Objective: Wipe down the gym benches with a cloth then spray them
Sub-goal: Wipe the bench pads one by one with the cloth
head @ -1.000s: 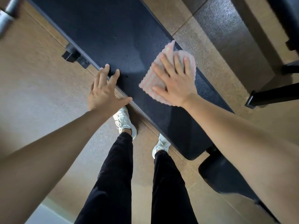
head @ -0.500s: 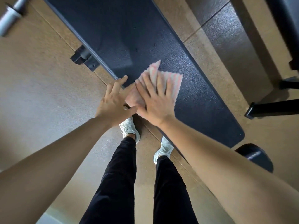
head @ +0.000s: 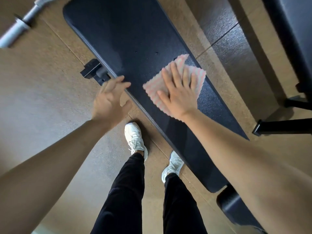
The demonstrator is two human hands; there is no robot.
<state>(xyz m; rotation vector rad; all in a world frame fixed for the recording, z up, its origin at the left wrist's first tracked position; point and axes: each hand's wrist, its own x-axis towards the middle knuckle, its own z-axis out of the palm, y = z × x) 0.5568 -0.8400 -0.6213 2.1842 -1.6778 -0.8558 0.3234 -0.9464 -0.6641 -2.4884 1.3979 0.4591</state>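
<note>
Bench (head: 135, 39) running diagonally across the floor (head: 50, 115) before us, with our cloth (head: 152, 86) on its dark top.
Our right hand (head: 181, 93) lies flat on the pink-and-white striped cloth, fingers straight and slightly fanned, pressing it down near the bench's far edge. Our left hand (head: 109, 100) is empty, its fingers loosely spread at the near edge; it is blurred, so we cannot tell whether it touches. Our white shoes (head: 135, 137) stand just beside the bench.
</note>
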